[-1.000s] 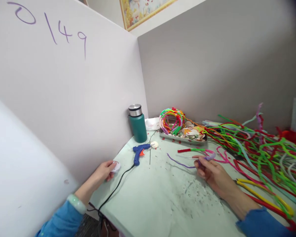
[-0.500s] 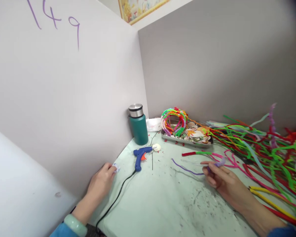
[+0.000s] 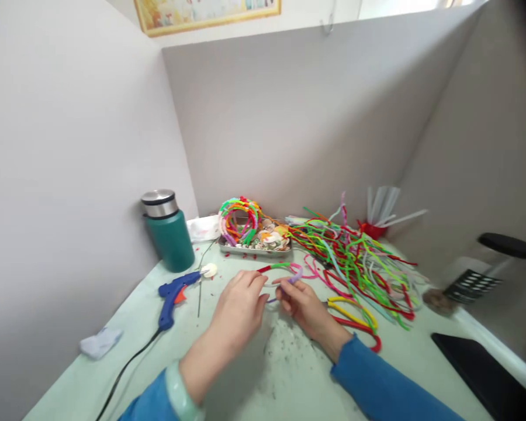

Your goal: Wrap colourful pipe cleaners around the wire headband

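Note:
My right hand (image 3: 304, 307) is closed in a pinch on a purple pipe cleaner (image 3: 295, 276), with a thin wire also running from its fingers. Close by on the left, my left hand (image 3: 242, 298) has its fingers curled around the far ends of the purple strand and wire. What its fingertips grip is hidden. Just behind the hands lies a joined red, green and pink pipe cleaner (image 3: 280, 265). A blue glue gun (image 3: 170, 298) rests to the left, its nozzle on a small pale disc (image 3: 209, 270).
A green bottle (image 3: 170, 240) stands at the left wall. Behind the hands, a metal tray (image 3: 254, 251) holds shells and a colourful wrapped ring (image 3: 239, 219). To the right are tangled pipe cleaners (image 3: 355, 251), a tool with yellow and red handles (image 3: 353, 321) and a black tablet-like slab (image 3: 477, 368).
My left hand has let go of the crumpled white cloth at the left wall and come across beside my right hand. The view has swung to the right. My right hand still holds the purple pipe cleaner.

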### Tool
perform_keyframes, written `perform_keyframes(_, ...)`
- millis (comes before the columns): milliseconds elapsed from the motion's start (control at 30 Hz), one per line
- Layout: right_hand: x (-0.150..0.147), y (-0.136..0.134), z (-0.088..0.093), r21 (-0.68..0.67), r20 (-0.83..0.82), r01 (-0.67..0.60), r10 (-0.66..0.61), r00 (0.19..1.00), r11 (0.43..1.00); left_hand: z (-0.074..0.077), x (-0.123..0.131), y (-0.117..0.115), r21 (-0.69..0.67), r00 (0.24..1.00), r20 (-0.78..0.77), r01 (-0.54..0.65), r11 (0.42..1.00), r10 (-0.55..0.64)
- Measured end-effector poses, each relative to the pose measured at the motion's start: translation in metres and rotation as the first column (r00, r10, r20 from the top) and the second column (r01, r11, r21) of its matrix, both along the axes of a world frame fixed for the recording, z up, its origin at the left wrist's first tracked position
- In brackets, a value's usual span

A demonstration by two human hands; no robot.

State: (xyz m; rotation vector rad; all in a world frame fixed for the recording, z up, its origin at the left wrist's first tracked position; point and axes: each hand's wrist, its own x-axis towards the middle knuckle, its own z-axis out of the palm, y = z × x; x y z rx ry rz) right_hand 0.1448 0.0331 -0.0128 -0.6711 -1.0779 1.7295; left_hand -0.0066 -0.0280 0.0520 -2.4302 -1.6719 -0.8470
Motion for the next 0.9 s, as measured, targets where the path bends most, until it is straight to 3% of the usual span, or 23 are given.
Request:
perform_keyframes(133, -0.003, 0.003, -0.006, 0.062, 0.029, 0.075, -0.077, 0.997, 0.995, -0.022, 0.025, 0.037, -0.078, 0.991, 0.117, 0.068, 0.995, -0.059)
perform_keyframes(267, -0.003, 0.006, -0.009, 0.136, 0.107, 0.197, -0.212, 0.971, 0.971, -0.036, 0.021, 0.047, -0.014, 0.961, 0.258, 0.101, 0.995, -0.094)
perform_keyframes(400, -0.002, 0.007, -0.007, 0.112, 0.080, 0.172, -0.182, 0.980, 0.979, -0.042, 0.011, 0.048, 0.001, 0.938, 0.317, 0.150, 0.989, -0.143)
perform_keyframes(533, 0.001, 0.009, -0.005, 0.015, 0.006, 0.134, -0.134, 0.991, 0.991, -0.044, 0.009, 0.049, 0.063, 0.947, 0.250, 0.192, 0.979, -0.202)
perform_keyframes(600, 0.001, 0.009, -0.005, -0.030, -0.041, 0.103, -0.104, 0.994, 0.994, -0.044, 0.011, 0.047, 0.141, 0.957, 0.215, 0.165, 0.976, -0.193)
perform_keyframes(733, 0.001, 0.009, -0.004, -0.096, -0.134, 0.112, -0.124, 0.983, 0.989, -0.042, 0.015, 0.041, 0.305, 0.967, 0.254, -0.059, 0.951, -0.022)
perform_keyframes(800, 0.001, 0.009, -0.004, -0.129, -0.166, 0.122, -0.143, 0.976, 0.984, -0.043, 0.017, 0.038, 0.295, 0.957, 0.288, -0.121, 0.948, 0.032)
perform_keyframes(900, 0.003, 0.010, -0.004, -0.157, -0.222, 0.109, -0.142, 0.965, 0.982, -0.050, 0.020, 0.037, 0.141, 0.954, 0.293, -0.113, 0.984, 0.067)
